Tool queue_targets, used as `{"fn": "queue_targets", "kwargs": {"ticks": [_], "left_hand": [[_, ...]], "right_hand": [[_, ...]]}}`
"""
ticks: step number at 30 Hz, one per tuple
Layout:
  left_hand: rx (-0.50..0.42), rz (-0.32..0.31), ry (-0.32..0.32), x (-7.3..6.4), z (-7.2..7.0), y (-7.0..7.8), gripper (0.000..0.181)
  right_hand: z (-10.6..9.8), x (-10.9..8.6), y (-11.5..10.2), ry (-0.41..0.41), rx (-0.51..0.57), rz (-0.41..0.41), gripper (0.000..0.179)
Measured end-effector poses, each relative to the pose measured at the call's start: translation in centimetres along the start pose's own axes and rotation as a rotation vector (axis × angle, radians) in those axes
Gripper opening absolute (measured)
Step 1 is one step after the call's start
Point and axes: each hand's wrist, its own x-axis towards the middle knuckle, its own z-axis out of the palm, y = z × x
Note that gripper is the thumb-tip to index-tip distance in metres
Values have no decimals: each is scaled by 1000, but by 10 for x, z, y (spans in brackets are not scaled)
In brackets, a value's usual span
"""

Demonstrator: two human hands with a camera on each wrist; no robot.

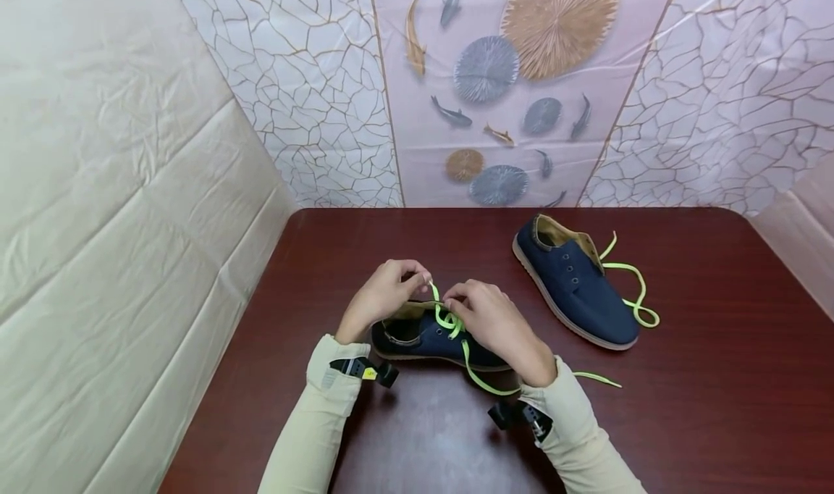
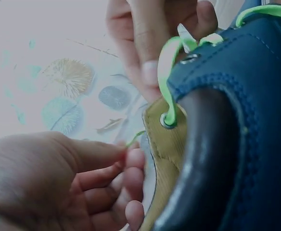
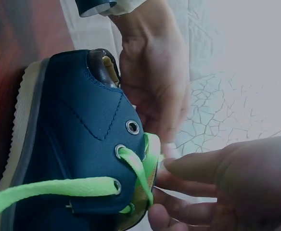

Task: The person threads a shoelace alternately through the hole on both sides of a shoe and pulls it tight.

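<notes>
Behind the dark red table (image 1: pixel 717 298) I can see a pink panel (image 1: pixel 423 153) printed with fish (image 1: pixel 452 114) and round discs (image 1: pixel 486 69), gold-veined white panels (image 1: pixel 736 67) either side. A creased cream sheet (image 1: pixel 98 226) flanks the table's left. Right of the table's middle stands a navy shoe (image 1: pixel 589 302), lime lace (image 1: pixel 623 266) trailing.

The right hand (image 1: pixel 491 316) covers part of the toe of the navy lace-up shoe (image 1: pixel 430 345), and its wrist hides a stretch of neon-yellow shoelace (image 1: pixel 468 360); whether the loose end right of the grip joins that stretch cannot be seen. What the right fingertips pinch is unclear. The lace's tip is masked within the left hand (image 1: pixel 384 291). Below the grip, both cream sleeves (image 1: pixel 306 429) run off the head view's bottom edge. Beyond the grip, the backdrop (image 3: pixel 203 113) washes out in both wrist views.
</notes>
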Motion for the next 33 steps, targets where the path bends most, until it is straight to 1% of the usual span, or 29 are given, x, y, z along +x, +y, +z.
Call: {"fn": "queue_targets", "kwargs": {"ticks": [4, 8, 11, 15, 19, 23, 27, 29, 31, 32, 33], "left_hand": [[-22, 21, 93, 0, -2, 6, 22], [-55, 43, 172, -1, -1, 11, 22], [-86, 50, 203, -2, 0, 13, 22], [-121, 64, 188, 0, 4, 16, 22], [-138, 91, 176, 1, 7, 17, 21], [-159, 120, 190, 0, 8, 17, 20], [-183, 143, 188, -1, 8, 17, 20], [-185, 142, 174, -1, 7, 16, 20], [-156, 131, 147, -1, 5, 13, 20], [-127, 123, 121, -1, 3, 11, 20], [-98, 115, 82, -1, 1, 8, 21]], "right_hand": [[1, 3, 4, 33, 54, -21, 21], [3, 6, 7, 52, 116, -37, 22], [4, 8, 9, 72, 174, -45, 20], [7, 10, 12, 111, 240, -39, 17], [11, 12, 15, 150, 288, -31, 15], [14, 12, 15, 145, 338, -25, 11], [18, 12, 15, 139, 352, -34, 12], [19, 13, 15, 146, 357, -40, 12], [20, 13, 16, 162, 360, -43, 12], [20, 13, 16, 171, 363, -40, 12], [19, 13, 16, 178, 365, -40, 11]]}}
